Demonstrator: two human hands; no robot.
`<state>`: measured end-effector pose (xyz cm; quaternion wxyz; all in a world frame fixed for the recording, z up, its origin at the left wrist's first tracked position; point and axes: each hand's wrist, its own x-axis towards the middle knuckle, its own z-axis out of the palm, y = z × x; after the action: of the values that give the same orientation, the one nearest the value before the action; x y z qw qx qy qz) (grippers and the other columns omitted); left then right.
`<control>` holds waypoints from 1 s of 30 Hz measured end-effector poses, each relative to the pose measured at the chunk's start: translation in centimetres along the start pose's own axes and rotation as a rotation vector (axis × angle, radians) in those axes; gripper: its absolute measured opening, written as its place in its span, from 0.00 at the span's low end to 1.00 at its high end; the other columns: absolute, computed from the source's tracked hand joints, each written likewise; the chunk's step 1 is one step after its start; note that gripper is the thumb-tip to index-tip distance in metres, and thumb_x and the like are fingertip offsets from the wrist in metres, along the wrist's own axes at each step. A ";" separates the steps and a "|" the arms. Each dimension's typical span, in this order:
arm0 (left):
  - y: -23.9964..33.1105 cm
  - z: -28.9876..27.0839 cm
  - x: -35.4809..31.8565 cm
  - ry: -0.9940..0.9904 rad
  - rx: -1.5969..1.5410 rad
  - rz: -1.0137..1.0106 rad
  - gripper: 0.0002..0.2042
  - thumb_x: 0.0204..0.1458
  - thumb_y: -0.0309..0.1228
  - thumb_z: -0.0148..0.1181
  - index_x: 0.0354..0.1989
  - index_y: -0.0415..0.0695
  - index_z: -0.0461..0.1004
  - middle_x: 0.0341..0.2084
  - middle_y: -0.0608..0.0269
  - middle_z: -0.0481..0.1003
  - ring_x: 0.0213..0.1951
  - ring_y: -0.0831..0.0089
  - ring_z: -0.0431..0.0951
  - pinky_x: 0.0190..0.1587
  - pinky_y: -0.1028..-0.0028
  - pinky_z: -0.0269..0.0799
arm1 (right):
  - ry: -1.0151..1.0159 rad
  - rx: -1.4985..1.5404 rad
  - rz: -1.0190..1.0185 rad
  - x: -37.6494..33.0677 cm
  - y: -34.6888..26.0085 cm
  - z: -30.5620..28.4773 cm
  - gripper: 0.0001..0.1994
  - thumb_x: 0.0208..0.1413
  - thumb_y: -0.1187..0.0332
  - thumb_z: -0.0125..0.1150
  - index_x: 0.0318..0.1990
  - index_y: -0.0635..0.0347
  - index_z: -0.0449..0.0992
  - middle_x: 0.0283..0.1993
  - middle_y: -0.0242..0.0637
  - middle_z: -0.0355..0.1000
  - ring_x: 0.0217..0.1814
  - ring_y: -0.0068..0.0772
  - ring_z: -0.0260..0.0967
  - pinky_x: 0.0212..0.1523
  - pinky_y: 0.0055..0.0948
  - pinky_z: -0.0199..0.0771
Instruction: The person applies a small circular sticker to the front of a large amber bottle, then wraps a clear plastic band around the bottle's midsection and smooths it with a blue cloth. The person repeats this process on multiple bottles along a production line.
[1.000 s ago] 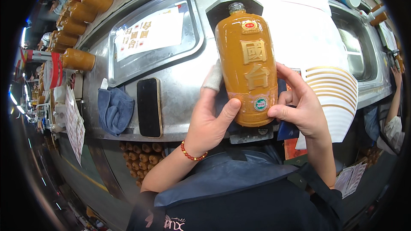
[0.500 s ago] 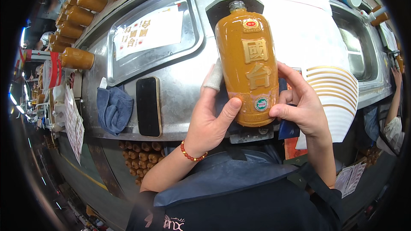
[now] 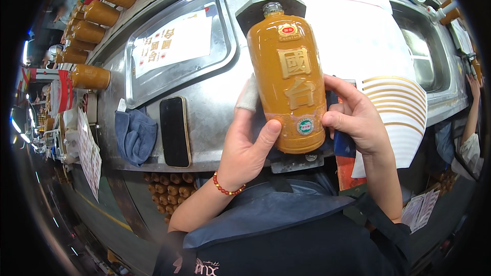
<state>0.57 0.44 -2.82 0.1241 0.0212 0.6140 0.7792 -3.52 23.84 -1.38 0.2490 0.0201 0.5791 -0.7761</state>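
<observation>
An amber-brown bottle with raised gold characters, a small red emblem near its shoulder and a round green-and-white sticker near its base lies tilted, neck away from me. Its clear neck rests at a dark grey angular holder. My left hand wraps the bottle's lower left side, thumb on the front; a white finger cover sits on one finger, and the other fingertips are hidden behind the glass. On the lower right side my right hand grips with thumb and fingers, the thumb beside the green sticker.
Left on the metal bench lie a tray with a label sheet, a blue cloth and a phone. Gold-striped white sheets and a sink are right. Amber bottles line the far left. Another person's arm shows far right.
The view has shifted slightly, so the bottle and both hands appear a little further left. My left thumb sits slightly lower on the bottle; both hands keep their hold.
</observation>
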 end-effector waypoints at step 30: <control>-1.0 -0.9 -0.5 -0.020 0.367 0.112 0.52 0.53 0.48 0.72 0.76 0.35 0.44 0.74 0.38 0.42 0.77 0.51 0.41 0.75 0.58 0.42 | 0.030 -0.157 -0.037 -1.4 -0.3 1.2 0.46 0.44 0.79 0.78 0.72 0.69 0.59 0.69 0.43 0.63 0.31 0.10 0.68 0.31 0.12 0.71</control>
<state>1.02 -0.34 -3.98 0.0804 0.0854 0.7425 0.6595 -2.10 23.30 -0.25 0.2266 0.0012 0.6420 -0.7324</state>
